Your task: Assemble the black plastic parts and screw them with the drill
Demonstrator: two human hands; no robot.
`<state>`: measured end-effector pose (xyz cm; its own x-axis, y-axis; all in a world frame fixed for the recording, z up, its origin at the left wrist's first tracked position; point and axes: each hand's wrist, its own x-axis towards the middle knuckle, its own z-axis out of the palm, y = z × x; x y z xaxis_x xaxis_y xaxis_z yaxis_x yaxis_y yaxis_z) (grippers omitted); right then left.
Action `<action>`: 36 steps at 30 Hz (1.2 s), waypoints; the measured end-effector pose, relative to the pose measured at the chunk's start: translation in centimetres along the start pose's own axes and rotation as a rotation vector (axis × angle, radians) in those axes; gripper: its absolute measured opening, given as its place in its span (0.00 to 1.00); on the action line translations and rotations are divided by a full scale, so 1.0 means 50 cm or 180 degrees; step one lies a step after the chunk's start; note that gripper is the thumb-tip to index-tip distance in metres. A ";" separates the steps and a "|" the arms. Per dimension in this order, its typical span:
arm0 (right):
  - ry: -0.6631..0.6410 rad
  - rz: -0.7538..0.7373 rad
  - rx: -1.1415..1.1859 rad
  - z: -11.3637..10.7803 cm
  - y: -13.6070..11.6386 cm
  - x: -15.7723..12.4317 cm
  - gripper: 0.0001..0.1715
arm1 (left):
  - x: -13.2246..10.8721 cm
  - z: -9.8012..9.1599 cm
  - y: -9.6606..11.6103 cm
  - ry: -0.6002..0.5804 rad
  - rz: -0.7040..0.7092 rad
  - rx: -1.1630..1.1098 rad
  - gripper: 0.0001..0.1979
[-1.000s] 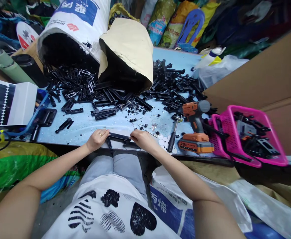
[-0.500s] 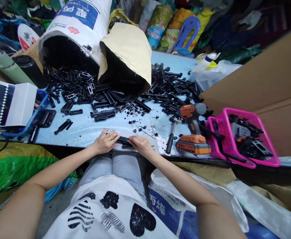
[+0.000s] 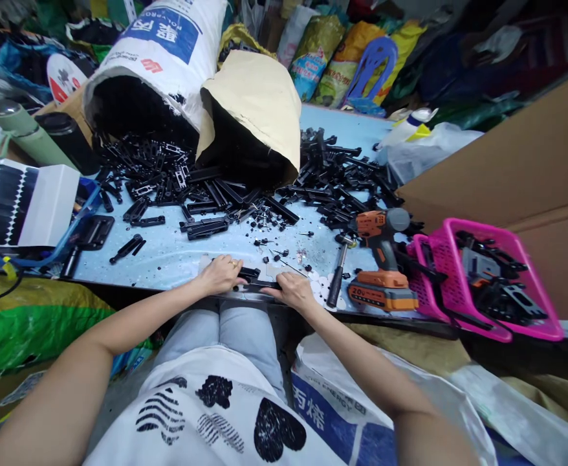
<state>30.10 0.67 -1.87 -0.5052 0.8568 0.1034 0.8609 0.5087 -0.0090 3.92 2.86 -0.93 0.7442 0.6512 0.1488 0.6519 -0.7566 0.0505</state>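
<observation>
At the table's front edge my left hand (image 3: 222, 275) has its fingers closed round one end of a black plastic part (image 3: 250, 272). A second long, flat black strip (image 3: 263, 285) lies just in front of it, nearer my body. My right hand (image 3: 294, 290) pinches the strip's right end between thumb and curled fingers. The strip's left end reaches my left thumb; whether the two parts are joined cannot be made out. Right of my right hand lie white round discs (image 3: 320, 285) and a hammer (image 3: 337, 272) with a black handle.
An orange cordless drill (image 3: 383, 259) and a pink basket (image 3: 502, 278) of black parts stand at the right. Heaps of black parts (image 3: 342, 175) surround a paper sack (image 3: 255, 84) and a white sack (image 3: 162, 39). A blue tray (image 3: 54, 249) sits left. Small pins (image 3: 269, 217) lie mid-table.
My hands have moved apart, the right one going rightward. Two black parts now show between them where one showed before. The whole view has shifted slightly.
</observation>
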 end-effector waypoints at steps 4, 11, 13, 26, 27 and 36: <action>0.0305 -0.0680 0.0415 -0.068 -0.005 -0.001 0.35 | 0.000 -0.032 0.012 0.0380 -0.0172 -0.0371 0.29; 0.0766 -0.2308 0.3075 -0.177 -0.129 -0.023 0.33 | -0.107 -0.171 0.149 0.1239 0.0226 -0.2607 0.34; 0.1178 -0.2100 0.3654 -0.142 -0.189 -0.015 0.35 | -0.117 -0.184 0.186 0.1705 0.0198 -0.2913 0.34; 0.0703 0.0008 0.1037 -0.024 -0.044 0.368 0.24 | -0.080 0.003 -0.046 0.1012 -0.0892 0.0065 0.24; 0.0554 0.0150 0.0628 -0.030 -0.001 0.404 0.27 | -0.067 0.008 -0.074 0.0788 -0.0978 0.0119 0.20; -0.0053 -0.0421 0.0388 -0.084 0.129 0.474 0.18 | -0.057 -0.019 -0.224 0.0933 -0.2178 0.0205 0.19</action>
<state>23.93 23.93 4.68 -0.6154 0.7824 0.0951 0.7737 0.6227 -0.1168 -5.63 9.40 -0.97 0.1057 0.9260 0.3625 0.9695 -0.1771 0.1696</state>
